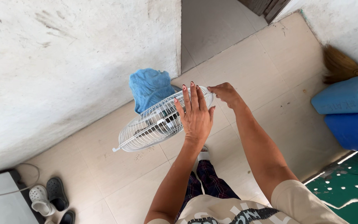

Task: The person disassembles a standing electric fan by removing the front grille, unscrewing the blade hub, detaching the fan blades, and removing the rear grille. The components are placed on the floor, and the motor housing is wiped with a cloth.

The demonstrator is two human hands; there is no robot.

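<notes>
The fan [158,122], a white one with a round wire grille, stood on the pale tiled floor [117,174] just in front of you, close to the rough white wall [63,70]. Your left hand [195,114] lay flat against the grille's near edge with the fingers [192,96] straight and slightly spread, gripping nothing. Your right hand [225,93] met the rim at its upper right; the fingers looked curled onto the wire there, though from this angle I couldn't tell whether they truly pinched it. A blue cloth [149,88] was draped over the fan's far side, behind the grille. Further out, grey and white clogs [48,197] sat by the wall at lower left, next to a grey box [1,203]. On your right, two blue plastic jerrycans [351,112] lay stacked, with a straw broom [338,64] just behind them.
</notes>
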